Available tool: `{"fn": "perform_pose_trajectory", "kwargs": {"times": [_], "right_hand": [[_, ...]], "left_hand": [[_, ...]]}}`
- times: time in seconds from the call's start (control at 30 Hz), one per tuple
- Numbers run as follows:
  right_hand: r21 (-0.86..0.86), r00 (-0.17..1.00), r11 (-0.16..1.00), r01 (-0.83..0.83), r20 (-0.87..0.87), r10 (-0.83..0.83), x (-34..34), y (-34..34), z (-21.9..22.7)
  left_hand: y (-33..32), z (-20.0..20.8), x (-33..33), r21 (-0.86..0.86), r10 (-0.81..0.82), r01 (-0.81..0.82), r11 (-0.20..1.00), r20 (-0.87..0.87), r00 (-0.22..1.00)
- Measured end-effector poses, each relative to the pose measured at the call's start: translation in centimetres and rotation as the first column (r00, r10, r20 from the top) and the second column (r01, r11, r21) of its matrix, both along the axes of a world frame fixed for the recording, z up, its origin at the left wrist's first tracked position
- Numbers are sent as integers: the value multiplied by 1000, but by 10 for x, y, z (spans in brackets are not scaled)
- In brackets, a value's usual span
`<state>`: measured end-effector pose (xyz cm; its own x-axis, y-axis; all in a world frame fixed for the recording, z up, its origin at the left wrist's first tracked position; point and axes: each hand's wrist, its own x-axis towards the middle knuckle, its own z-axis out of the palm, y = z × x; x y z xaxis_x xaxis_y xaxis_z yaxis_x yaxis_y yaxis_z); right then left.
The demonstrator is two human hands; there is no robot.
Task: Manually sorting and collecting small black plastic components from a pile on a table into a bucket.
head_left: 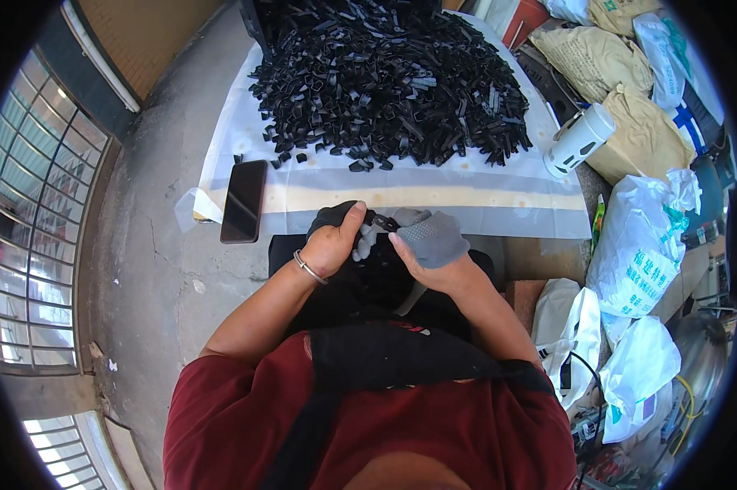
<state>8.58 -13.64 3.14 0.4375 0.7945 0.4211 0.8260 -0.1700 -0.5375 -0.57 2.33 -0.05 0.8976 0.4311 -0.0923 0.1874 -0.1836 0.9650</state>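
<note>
Just in front of the table's near edge, my two hands are close together over my lap. Between them is a small black piece (383, 223), which looks like a plastic part; fingers partly cover it. My left hand (336, 238), in a dark partial glove with a bare thumb and a metal bracelet at the wrist, is closed on one end. The other end is pinched by my right hand (430, 242), whose grey dotted glove leaves the thumb bare. Beyond them a big heap of small black plastic pieces (393, 90) covers the far part of the table.
A phone (244, 201) lies at the left on the white-covered table (499, 196). A white cup-shaped container (581, 140) leans at the right edge. Stuffed sacks (639, 245) and bags crowd the right side; a barred window (42, 196) and concrete floor (152, 220) lie left.
</note>
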Motion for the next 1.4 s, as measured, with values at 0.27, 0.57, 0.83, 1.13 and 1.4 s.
{"fn": "perform_pose_trajectory", "kwargs": {"times": [0.27, 0.57, 0.83, 1.13, 1.4], "right_hand": [[-86, 966, 995, 56, 257, -32, -4, -1, 4], [-208, 948, 977, 40, 318, 29, -5, 7, -16], [-209, 955, 945, 251, 211, -207, 62, 20, -7], [-292, 889, 870, 397, 359, -285, 114, 34, -39], [-56, 921, 933, 356, 192, -340, 106, 9, -48]], "left_hand": [[2, 5, 0, 227, -101, 80, 971, 83, 991], [-14, 3, 6, 615, -190, 47, 787, 169, 967], [41, -15, 47, 871, -18, -137, 472, 165, 986], [57, -30, 86, 877, -43, 19, 481, 2, 999], [75, -18, 77, 713, 66, -86, 696, 56, 996]]}}
